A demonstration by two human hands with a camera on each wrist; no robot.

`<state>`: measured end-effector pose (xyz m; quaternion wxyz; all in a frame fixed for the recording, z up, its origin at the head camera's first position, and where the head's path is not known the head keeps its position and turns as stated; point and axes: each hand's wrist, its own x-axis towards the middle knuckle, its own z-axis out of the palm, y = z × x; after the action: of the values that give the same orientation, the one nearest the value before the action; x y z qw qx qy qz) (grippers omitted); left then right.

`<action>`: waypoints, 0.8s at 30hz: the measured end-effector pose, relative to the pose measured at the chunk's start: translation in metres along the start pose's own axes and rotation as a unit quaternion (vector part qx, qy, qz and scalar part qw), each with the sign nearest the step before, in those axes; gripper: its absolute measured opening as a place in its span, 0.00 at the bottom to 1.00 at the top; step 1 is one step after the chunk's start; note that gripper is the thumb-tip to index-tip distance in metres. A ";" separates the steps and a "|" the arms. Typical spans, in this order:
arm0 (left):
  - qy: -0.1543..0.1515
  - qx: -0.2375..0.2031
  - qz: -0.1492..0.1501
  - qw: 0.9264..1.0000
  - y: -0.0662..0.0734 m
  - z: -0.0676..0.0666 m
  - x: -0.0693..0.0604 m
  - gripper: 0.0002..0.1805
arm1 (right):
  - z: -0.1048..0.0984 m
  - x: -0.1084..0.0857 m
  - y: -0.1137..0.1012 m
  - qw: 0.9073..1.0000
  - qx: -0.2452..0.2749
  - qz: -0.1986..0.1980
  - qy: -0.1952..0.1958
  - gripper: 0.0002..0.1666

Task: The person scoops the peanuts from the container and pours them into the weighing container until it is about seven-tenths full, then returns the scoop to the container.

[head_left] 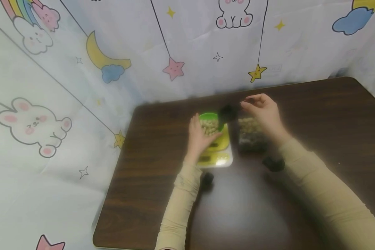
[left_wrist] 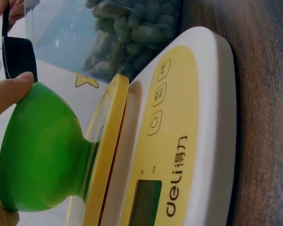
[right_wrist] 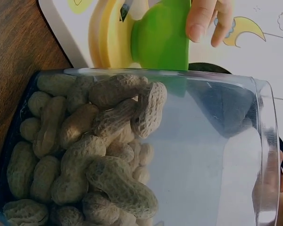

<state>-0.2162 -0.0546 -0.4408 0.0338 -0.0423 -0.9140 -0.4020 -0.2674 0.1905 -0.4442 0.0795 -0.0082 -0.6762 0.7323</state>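
Note:
My left hand (head_left: 197, 139) holds a green bowl (left_wrist: 42, 150) by its sides, thumb at the rim on one side and fingers on the other. Peanuts (head_left: 208, 127) in their shells fill the bowl, which stands on a yellow and white kitchen scale (left_wrist: 193, 127). My right hand (head_left: 264, 113) pinches the thin handle of a black scoop (left_wrist: 20, 59). The scoop's head is at the bowl's right rim, tilted; its contents cannot be made out. Under the right hand stands a clear plastic container (right_wrist: 269, 155), partly filled with peanuts (right_wrist: 80, 150).
Everything stands on a dark brown wooden table (head_left: 150, 166). Behind and to the left hangs a white sheet (head_left: 137, 41) with cartoon prints, close to the table's edges. Black wrist cameras (head_left: 274, 163) sit at both wrists.

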 end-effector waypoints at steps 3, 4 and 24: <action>-0.001 0.004 0.000 1.000 0.001 0.000 0.000 0.65 | 0.006 -0.016 -0.024 1.000 0.005 0.012 -0.005 0.27; -0.001 0.005 0.000 1.000 0.001 -0.001 0.000 0.65 | 0.009 -0.021 -0.032 1.000 -0.004 0.014 -0.004 0.26; -0.014 0.030 0.048 0.998 0.030 -0.006 -0.002 0.65 | 0.010 -0.036 -0.073 0.992 0.103 -0.054 0.047 0.22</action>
<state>-0.2112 -0.0388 -0.4145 0.0417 -0.0909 -0.9228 -0.3720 -0.2255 0.1816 -0.3746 0.1505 0.0022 -0.5920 0.7918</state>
